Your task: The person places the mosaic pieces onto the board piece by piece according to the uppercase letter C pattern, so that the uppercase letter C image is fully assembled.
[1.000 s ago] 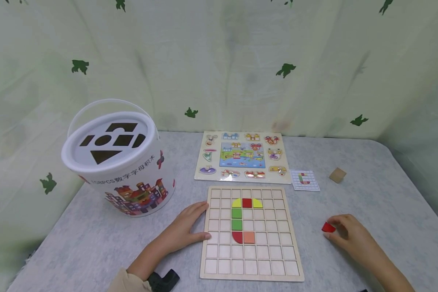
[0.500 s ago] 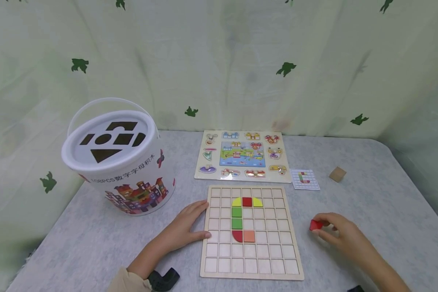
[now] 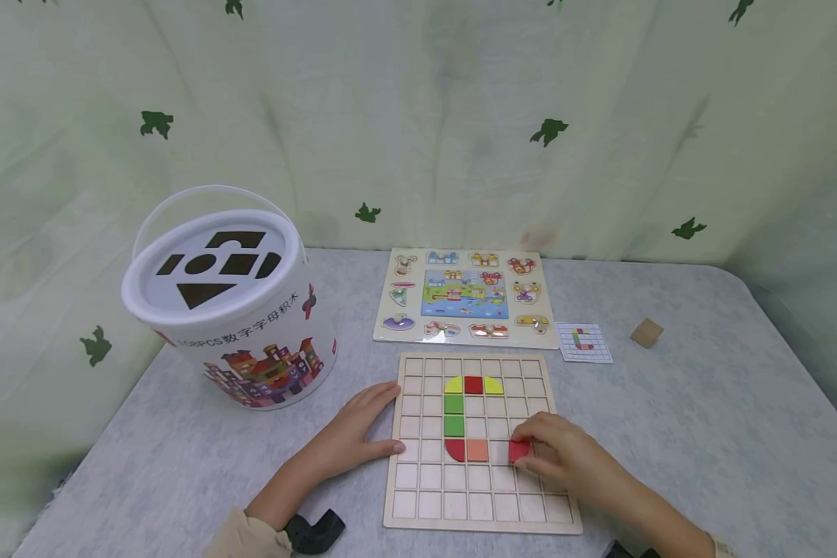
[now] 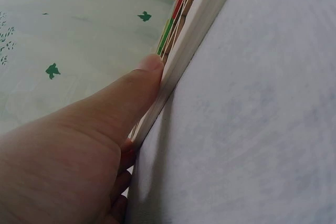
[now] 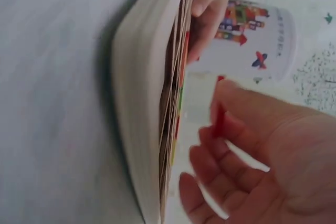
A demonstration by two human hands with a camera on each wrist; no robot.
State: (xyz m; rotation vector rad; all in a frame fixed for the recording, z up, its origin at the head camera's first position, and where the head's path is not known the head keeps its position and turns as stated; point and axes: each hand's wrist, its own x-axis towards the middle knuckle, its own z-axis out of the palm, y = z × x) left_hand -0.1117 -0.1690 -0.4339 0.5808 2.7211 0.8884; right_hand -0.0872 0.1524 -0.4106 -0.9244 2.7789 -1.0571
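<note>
A wooden grid board (image 3: 411, 508) lies on the table with yellow, red, green and orange tiles set in its cells in a C-like shape. My left hand (image 3: 342, 438) rests against the board's left edge, thumb on the rim and fingers straight, as the left wrist view also shows with the thumb (image 4: 149, 69). Over the right part of the board, my right hand (image 3: 565, 457) pinches a red tile (image 3: 519, 452) between thumb and fingers. In the right wrist view the tile (image 5: 219, 121) shows edge-on, apart from the board's surface.
A white bucket (image 3: 251, 310) with a shape-hole lid stands at the left. Behind the board lies a picture peg puzzle (image 3: 384, 310). A small pattern card (image 3: 586, 353) and a light brown wooden block (image 3: 646, 332) lie to the right.
My right hand has carried the red tile leftward from the bare table on the right to over the board. The left hand has stayed at the board's edge.
</note>
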